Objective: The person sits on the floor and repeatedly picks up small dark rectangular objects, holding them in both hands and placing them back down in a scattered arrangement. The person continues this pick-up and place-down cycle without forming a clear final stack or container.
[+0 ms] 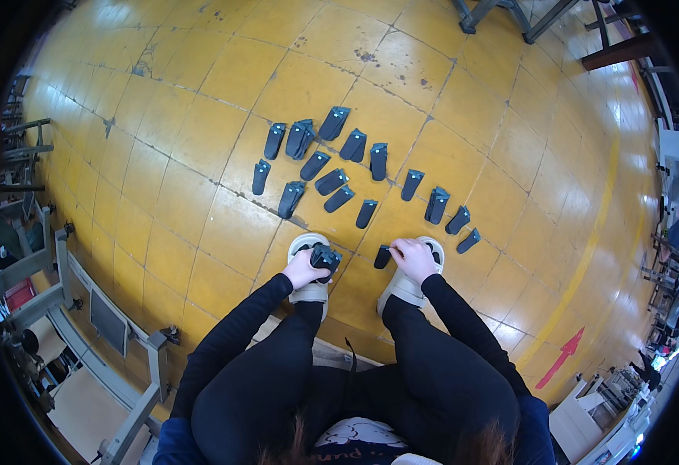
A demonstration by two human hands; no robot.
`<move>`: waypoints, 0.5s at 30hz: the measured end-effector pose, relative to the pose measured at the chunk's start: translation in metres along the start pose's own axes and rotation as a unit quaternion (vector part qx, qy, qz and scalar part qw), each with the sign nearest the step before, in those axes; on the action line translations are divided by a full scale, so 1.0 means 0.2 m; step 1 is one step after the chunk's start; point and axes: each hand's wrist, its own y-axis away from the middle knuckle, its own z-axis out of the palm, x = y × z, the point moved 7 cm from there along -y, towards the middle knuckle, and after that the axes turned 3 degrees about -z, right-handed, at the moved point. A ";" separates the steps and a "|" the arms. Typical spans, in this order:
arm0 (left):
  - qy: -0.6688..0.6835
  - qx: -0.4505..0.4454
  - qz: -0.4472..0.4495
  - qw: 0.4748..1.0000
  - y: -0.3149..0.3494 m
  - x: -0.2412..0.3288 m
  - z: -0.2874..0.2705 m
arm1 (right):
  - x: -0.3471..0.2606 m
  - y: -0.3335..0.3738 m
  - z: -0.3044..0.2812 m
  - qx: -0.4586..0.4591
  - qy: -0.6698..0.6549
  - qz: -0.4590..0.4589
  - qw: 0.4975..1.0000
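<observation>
The left hand [301,269] grips a dark stack [325,261] above one pale shoe [309,294], while the right hand [415,259] pinches a smaller dark piece [381,257] near one end, beside the other shoe. Ahead, dark oblong pieces [378,161] (some overlapping in small piles) lie spread over the yellow tiled floor [200,221]. A red arrow [563,356] marks the right side; a grey metal frame [156,364] stands at left.
</observation>
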 end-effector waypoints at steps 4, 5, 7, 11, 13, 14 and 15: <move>0.037 -0.002 -0.017 0.999 0.03 0.07 0.01 | 0.00 0.00 0.00 -0.002 0.005 0.004 1.000; 0.039 0.001 -0.016 0.999 0.03 0.05 0.00 | -0.01 0.00 0.00 0.000 0.001 0.000 1.000; 0.062 -0.009 -0.032 0.998 0.03 0.05 0.01 | 0.00 0.00 0.00 0.002 -0.003 -0.004 1.000; 0.096 -0.020 -0.023 0.995 0.03 0.07 0.02 | 0.00 0.00 0.00 0.003 -0.009 -0.010 1.000; 0.058 -0.008 -0.001 0.998 0.02 0.09 0.02 | 0.01 0.00 -0.01 0.005 -0.011 -0.014 1.000; 0.039 -0.002 0.010 0.999 0.02 0.10 0.01 | 0.01 0.01 -0.01 0.004 -0.011 -0.012 1.000; 0.020 0.003 0.017 1.000 0.02 0.08 0.00 | 0.00 0.00 -0.01 0.003 -0.012 -0.011 1.000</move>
